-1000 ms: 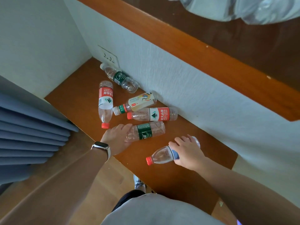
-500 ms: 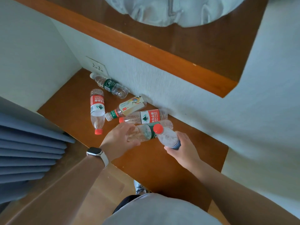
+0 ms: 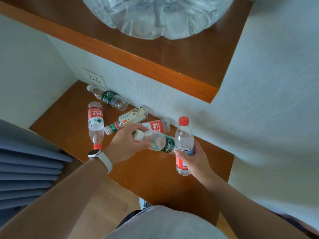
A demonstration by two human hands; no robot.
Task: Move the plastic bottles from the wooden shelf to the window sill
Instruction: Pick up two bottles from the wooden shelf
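My left hand [image 3: 126, 144] grips the neck end of a clear green-labelled bottle [image 3: 159, 142] and holds it tilted above the wooden shelf [image 3: 69, 121]. My right hand [image 3: 193, 157] holds a red-capped bottle [image 3: 183, 137] upright by its lower half, beside the green one. Several more empty bottles lie on the shelf: a red-labelled one [image 3: 95, 121] at the left, a green-labelled one [image 3: 108, 98] by the wall, a cream-labelled one [image 3: 127, 119] and a red-labelled one [image 3: 158, 125] partly behind my left hand.
A white wall with a socket [image 3: 94, 78] backs the shelf. Higher up, a second wooden ledge [image 3: 138, 61] carries a large clear plastic bag [image 3: 155, 14]. Blue pleated curtain [image 3: 25, 169] hangs at the left. Wood floor lies below.
Both hands have lifted their bottles off the shelf. The right hand has turned its red-capped bottle upright; the left has raised the green-labelled one by its neck.
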